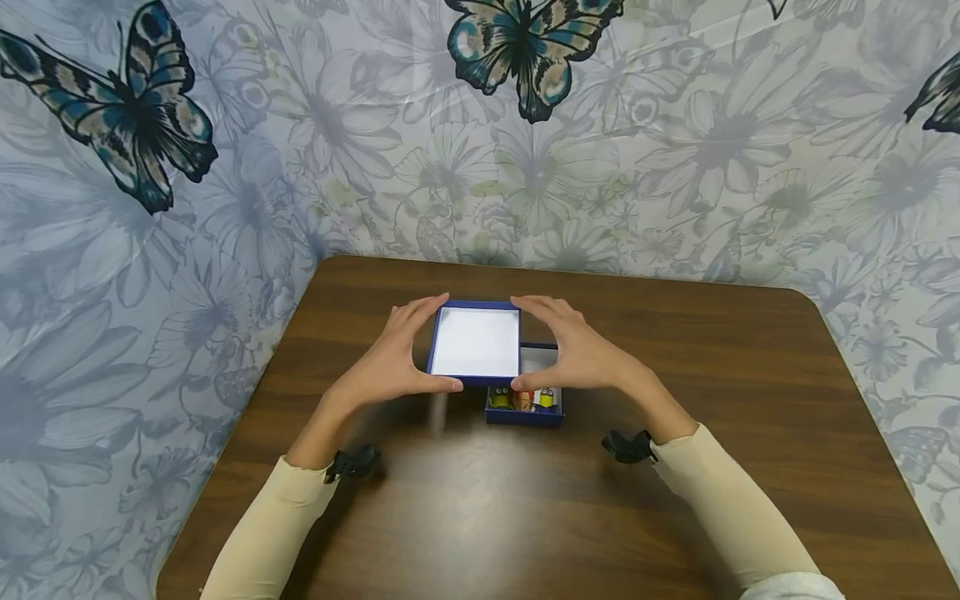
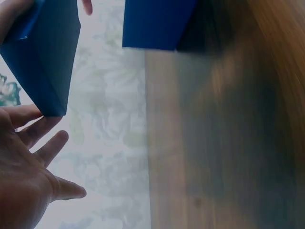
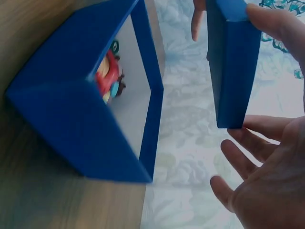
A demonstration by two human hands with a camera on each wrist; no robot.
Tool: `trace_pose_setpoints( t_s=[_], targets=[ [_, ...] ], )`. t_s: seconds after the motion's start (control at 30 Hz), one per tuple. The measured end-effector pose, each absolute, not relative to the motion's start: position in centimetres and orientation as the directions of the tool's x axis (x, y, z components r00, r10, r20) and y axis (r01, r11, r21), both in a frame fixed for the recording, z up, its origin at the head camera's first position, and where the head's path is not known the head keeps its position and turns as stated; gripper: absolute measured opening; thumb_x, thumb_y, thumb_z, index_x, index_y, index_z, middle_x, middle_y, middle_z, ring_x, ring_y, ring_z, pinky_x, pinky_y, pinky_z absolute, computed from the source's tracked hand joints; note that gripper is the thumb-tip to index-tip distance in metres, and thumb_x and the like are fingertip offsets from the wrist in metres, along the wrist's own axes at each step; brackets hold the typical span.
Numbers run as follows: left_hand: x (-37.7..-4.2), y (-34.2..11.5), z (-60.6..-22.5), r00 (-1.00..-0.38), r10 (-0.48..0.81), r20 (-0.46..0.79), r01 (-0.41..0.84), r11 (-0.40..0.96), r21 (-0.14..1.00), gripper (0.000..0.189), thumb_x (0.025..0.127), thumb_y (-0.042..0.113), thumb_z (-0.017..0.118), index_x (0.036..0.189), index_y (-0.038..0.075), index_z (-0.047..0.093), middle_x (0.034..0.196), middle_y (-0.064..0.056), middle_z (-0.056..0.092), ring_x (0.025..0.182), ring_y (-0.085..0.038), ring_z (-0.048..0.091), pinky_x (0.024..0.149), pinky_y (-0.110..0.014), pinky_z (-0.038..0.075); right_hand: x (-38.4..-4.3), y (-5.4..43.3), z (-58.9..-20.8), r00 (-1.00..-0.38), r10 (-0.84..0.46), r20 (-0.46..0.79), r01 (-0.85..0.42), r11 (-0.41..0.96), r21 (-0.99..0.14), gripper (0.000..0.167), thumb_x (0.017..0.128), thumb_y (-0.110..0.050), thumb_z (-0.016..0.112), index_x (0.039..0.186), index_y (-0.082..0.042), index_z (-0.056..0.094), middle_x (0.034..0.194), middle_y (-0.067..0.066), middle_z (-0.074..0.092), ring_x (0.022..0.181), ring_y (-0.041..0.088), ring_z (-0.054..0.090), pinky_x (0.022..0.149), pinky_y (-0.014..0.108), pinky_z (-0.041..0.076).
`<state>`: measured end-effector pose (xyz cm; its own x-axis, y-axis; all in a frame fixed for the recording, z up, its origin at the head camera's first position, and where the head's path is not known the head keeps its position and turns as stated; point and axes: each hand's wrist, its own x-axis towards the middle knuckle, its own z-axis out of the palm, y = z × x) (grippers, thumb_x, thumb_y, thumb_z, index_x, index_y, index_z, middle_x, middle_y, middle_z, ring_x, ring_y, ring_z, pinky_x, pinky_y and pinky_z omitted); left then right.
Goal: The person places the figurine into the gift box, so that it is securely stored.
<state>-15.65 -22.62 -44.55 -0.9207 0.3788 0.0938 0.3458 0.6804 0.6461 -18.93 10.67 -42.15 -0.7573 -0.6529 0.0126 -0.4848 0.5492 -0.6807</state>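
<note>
Between them, both hands hold up a blue box lid (image 1: 475,343), its white inner face toward the head camera. The left hand (image 1: 388,360) grips its left side, thumb at the near edge and fingers at the far edge. On the opposite side, the right hand (image 1: 581,352) pinches it the same way. Below and slightly right, an uncovered blue box (image 1: 525,419) stands on the table, partly hidden by the lid and right hand. Several small colourful toy figures (image 1: 546,399) lie inside its white interior; a red one (image 3: 110,74) shows in the right wrist view.
The brown wooden table (image 1: 465,517) has rounded far corners. Behind it hangs a pale floral cloth (image 1: 540,183) with large butterflies. Dark bands (image 1: 355,462) circle both wrists, below cream sleeves (image 1: 270,533).
</note>
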Motion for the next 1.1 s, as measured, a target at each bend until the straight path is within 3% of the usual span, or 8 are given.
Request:
trace_pose_setpoints(
  t_s=[0.2, 0.57, 0.8, 1.03, 1.1],
  targets=[
    [-16.1, -20.0, -44.4, -0.901, 0.416, 0.125, 0.393, 0.661, 0.639, 0.128, 0.071, 0.061, 0.097, 0.171, 0.042, 0.02, 0.174, -0.002, 0.033, 0.166, -0.032, 0.023, 0.134, -0.072, -0.002, -18.1, 13.4, -42.0, -0.78, -0.625, 0.036, -0.472, 0.549, -0.689, 0.115, 0.078, -0.054, 0.094, 0.17, -0.043, 0.026, 0.176, -0.003, 0.028, 0.162, 0.027, 0.029, 0.122, 0.073, 0.039],
    [-16.5, -16.3, -43.9, -0.882, 0.45, 0.139, 0.435, 0.668, 0.603, 0.128, 0.072, 0.064, 0.095, 0.173, 0.036, 0.02, 0.174, -0.003, 0.033, 0.165, -0.03, 0.023, 0.134, -0.072, -0.002, -17.4, 17.1, -41.3, -0.814, -0.579, 0.048, -0.449, 0.575, -0.684, 0.114, 0.077, -0.05, 0.095, 0.168, -0.046, 0.027, 0.176, -0.003, 0.029, 0.162, 0.032, 0.032, 0.121, 0.077, 0.037],
    [-16.4, -15.8, -43.9, -0.868, 0.477, 0.141, 0.457, 0.654, 0.603, 0.13, 0.073, 0.063, 0.094, 0.173, 0.038, 0.017, 0.174, -0.005, 0.032, 0.165, -0.032, 0.024, 0.134, -0.073, -0.001, -17.4, 17.8, -41.9, -0.802, -0.591, 0.088, -0.463, 0.521, -0.717, 0.112, 0.078, -0.045, 0.096, 0.168, -0.044, 0.029, 0.173, -0.004, 0.034, 0.156, 0.033, 0.042, 0.122, 0.07, 0.04],
    [-16.2, -16.9, -44.2, -0.823, 0.562, 0.086, 0.448, 0.547, 0.708, 0.141, 0.066, 0.056, 0.102, 0.171, 0.051, 0.007, 0.177, 0.004, 0.022, 0.163, -0.028, 0.023, 0.122, -0.077, 0.034, -17.2, 18.4, -42.2, -0.776, -0.612, 0.153, -0.464, 0.389, -0.796, 0.108, 0.079, -0.027, 0.098, 0.167, -0.036, 0.036, 0.166, -0.002, 0.042, 0.148, 0.024, 0.055, 0.12, 0.056, 0.051],
    [-16.1, -17.2, -44.1, -0.815, 0.572, 0.095, 0.452, 0.524, 0.722, 0.138, 0.067, 0.052, 0.103, 0.171, 0.05, 0.011, 0.178, 0.007, 0.022, 0.164, -0.027, 0.023, 0.122, -0.076, 0.035, -17.1, 18.5, -42.3, -0.767, -0.621, 0.164, -0.458, 0.35, -0.817, 0.106, 0.079, -0.022, 0.098, 0.166, -0.031, 0.038, 0.166, -0.003, 0.041, 0.148, 0.023, 0.055, 0.12, 0.05, 0.051]
  ],
)
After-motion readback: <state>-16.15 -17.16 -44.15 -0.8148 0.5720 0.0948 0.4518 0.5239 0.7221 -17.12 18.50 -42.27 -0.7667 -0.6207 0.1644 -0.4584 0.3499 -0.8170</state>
